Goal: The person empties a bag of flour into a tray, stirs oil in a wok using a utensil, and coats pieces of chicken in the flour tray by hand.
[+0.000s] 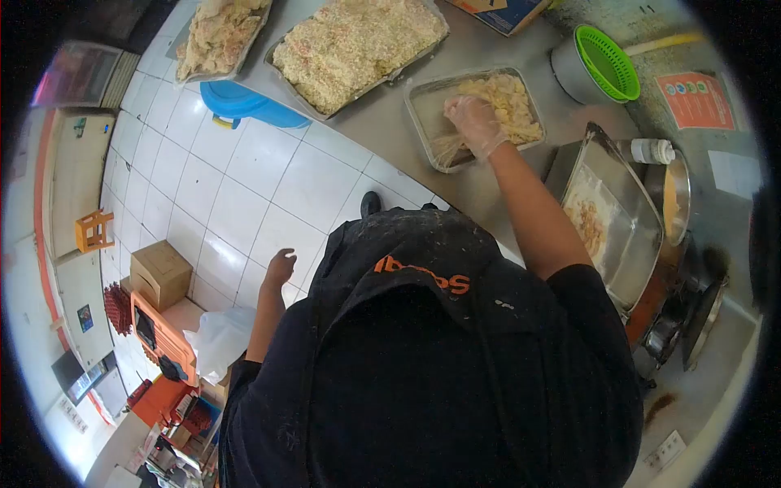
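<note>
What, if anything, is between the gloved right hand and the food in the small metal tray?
Nothing visible. The gloved right hand is already down in the small metal tray, on the pale shredded food. The left hand hangs free at the side.

The right hand covers part of the food in the small tray; beyond that tray, the heaped tray and the cardboard box are cut off by the top edge
</note>
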Demonstrator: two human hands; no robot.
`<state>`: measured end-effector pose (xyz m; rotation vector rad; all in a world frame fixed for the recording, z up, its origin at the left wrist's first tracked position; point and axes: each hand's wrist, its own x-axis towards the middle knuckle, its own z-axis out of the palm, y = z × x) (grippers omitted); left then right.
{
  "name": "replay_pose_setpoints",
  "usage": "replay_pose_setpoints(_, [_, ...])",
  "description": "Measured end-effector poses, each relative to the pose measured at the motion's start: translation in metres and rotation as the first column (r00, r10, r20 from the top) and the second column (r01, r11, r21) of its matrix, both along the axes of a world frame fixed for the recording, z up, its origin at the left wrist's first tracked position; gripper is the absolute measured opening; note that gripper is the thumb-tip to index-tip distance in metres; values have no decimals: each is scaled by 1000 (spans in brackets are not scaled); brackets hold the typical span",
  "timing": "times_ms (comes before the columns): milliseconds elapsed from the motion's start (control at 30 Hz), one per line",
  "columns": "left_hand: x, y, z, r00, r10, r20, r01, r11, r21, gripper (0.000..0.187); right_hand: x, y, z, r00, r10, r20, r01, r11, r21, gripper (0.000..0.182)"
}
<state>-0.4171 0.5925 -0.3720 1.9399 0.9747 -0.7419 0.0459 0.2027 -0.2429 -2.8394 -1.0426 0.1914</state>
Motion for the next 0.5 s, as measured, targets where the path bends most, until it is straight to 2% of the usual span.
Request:
replay_pose_setpoints(33, [13,0,6,996,10,85,-10,1000,-1,35,0,-10,8,1000,-15,1,15,1000,2,28])
replay_pose_setpoints(67, [24,1,10,985,17,170,-16,1000,-7,36,-1,-22,28,915,-150,-375,273,914,301,27])
replay_pose_setpoints(100, [33,0,14,985,-1,170,2,1000,-9,36,-4,-36,52,693,-122,-710,577,684,446,26])
replay_pose_setpoints(167, [48,-5,17,985,-65,162,59,997,44,36,-18,-66,114,620,-173,-765,731,483,482,26])
replay_pose_setpoints(233, [48,-4,4,984,-90,156,86,996,26,36,-33,-117,157,691,-324,-646,707,488,512,28])
replay_pose_setpoints(300, [42,0,-14,991,-125,41,126,991,-45,36,-61,-162,193,624,-399,-672,782,330,529,30])
replay_pose_setpoints(333, [22,22,-59,949,-291,126,300,952,-59,37,-73,-186,202,582,-505,-637,813,344,470,31])
replay_pose_setpoints(367, [32,13,-44,944,-305,128,314,947,-62,37,-83,-209,209,537,-603,-589,842,352,408,32])
replay_pose_setpoints(433, [56,-13,6,967,-245,-71,241,969,-61,36,-103,-248,205,425,-750,-506,904,382,192,32])
replay_pose_setpoints(467, [59,-12,6,946,-322,-36,320,946,-46,36,-115,-263,196,419,-755,-505,907,375,192,32])
replay_pose_setpoints(500, [60,-7,-2,944,-328,-37,326,944,-48,36,-128,-276,182,427,-796,-428,896,436,84,36])
